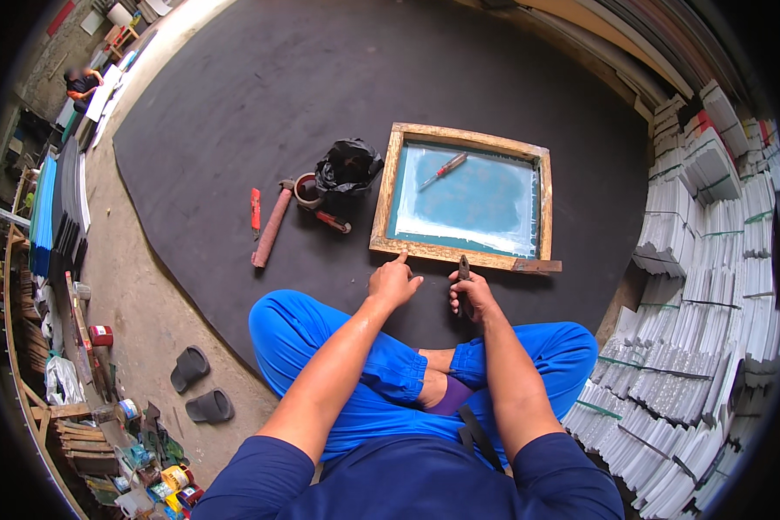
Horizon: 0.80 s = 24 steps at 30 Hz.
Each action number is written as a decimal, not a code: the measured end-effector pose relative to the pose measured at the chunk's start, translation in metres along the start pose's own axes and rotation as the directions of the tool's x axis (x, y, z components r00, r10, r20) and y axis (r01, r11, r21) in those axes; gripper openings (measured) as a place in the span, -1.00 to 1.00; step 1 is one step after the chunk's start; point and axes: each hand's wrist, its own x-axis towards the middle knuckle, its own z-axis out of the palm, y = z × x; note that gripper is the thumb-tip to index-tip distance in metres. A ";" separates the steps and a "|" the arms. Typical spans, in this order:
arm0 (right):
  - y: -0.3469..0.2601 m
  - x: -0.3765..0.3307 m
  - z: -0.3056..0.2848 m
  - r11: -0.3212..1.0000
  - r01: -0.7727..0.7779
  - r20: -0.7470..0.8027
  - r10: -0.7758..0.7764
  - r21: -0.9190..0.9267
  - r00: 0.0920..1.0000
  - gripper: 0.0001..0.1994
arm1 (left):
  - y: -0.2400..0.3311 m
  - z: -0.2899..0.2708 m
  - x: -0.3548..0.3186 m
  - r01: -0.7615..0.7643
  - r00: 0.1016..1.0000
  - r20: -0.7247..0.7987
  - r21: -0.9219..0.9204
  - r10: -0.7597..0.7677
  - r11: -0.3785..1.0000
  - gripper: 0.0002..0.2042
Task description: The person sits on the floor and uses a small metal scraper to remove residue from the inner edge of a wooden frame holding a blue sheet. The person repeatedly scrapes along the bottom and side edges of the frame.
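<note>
A wooden screen-printing frame [546, 199] with a teal, partly whitened mesh [485, 208] lies flat in front of me. My left hand [393, 282] rests at its near edge, index fingertip on the wood and thumb apart, holding nothing. Dark-jawed pliers [464, 268] point up from my right hand [474, 296], whose fingers are wrapped round the handles just short of the same edge. Across the mesh lies a screwdriver [445, 171] with a red and clear handle. A short brownish strip [537, 266] sticks out past the frame's near right corner.
Left of the frame are a black plastic bag [348, 165], a tape roll [304, 189], a hammer [273, 224], a red cutter [255, 213] and a red-handled tool [334, 222]. Bundled white sheets [667, 364] are stacked at right. Slippers [208, 406] lie left; a person [82, 87] sits far left.
</note>
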 end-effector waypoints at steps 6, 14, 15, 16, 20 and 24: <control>-0.007 -0.002 -0.006 0.992 -0.076 0.099 0.066 0.096 0.993 -0.73 | 0.002 -0.002 0.000 0.014 1.000 0.013 0.005 -0.014 1.000 -0.68; -0.004 -0.009 -0.024 0.880 0.088 0.150 -0.177 0.467 0.973 -0.62 | -0.002 0.018 0.008 0.069 0.997 0.028 0.101 -0.072 0.992 -0.68; -0.014 -0.017 -0.019 0.921 0.095 0.141 -0.159 0.379 0.977 -0.63 | -0.003 0.019 0.008 0.059 0.998 0.030 0.110 -0.063 0.992 -0.61; -0.019 -0.024 -0.012 0.946 0.081 0.150 -0.133 0.313 0.980 -0.65 | -0.004 0.019 0.007 0.050 0.998 0.031 0.119 -0.054 0.992 -0.50; -0.022 -0.035 0.020 0.991 0.041 0.194 -0.064 0.124 0.979 -0.68 | 0.001 -0.001 0.003 0.015 0.998 0.065 0.092 -0.021 0.996 -0.43; -0.015 -0.044 0.054 0.997 -0.001 0.263 0.021 -0.074 0.964 -0.70 | -0.010 -0.018 -0.009 -0.118 0.991 -0.067 -0.008 0.117 0.993 -0.64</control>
